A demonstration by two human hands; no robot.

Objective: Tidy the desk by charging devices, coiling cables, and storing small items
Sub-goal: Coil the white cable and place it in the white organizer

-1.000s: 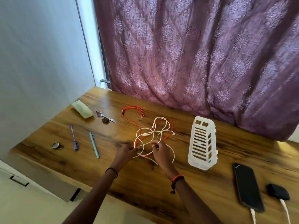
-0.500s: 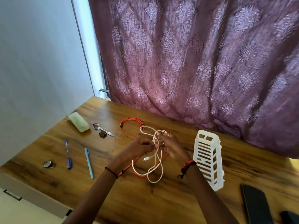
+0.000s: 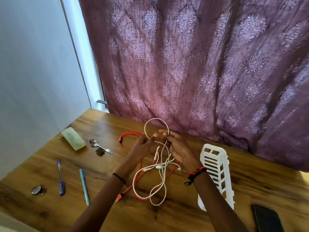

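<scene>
A tangled white cable (image 3: 160, 180) hangs from both my hands above the wooden desk (image 3: 175, 213), one loop arching over my fingers and the rest dangling down to the surface. My left hand (image 3: 144, 146) and my right hand (image 3: 177, 148) face each other and both pinch the white cable. A red cable (image 3: 128, 137) lies on the desk behind and under my hands, with its red plug (image 3: 119, 197) near my left forearm. A white slotted plastic basket (image 3: 215, 173) lies just right of my right wrist.
On the left of the desk lie a pale green case (image 3: 73, 138), a spoon (image 3: 100, 146), a blue pen (image 3: 60, 178), a teal pen (image 3: 84, 186) and a small round metal object (image 3: 37, 190). A black phone (image 3: 267, 218) lies bottom right. A purple curtain (image 3: 200, 64) hangs behind.
My hands have lifted the white cable off the desk and drawn a loop up over my fingers. The camera has tilted upward, pushing the phone to the frame's corner.
</scene>
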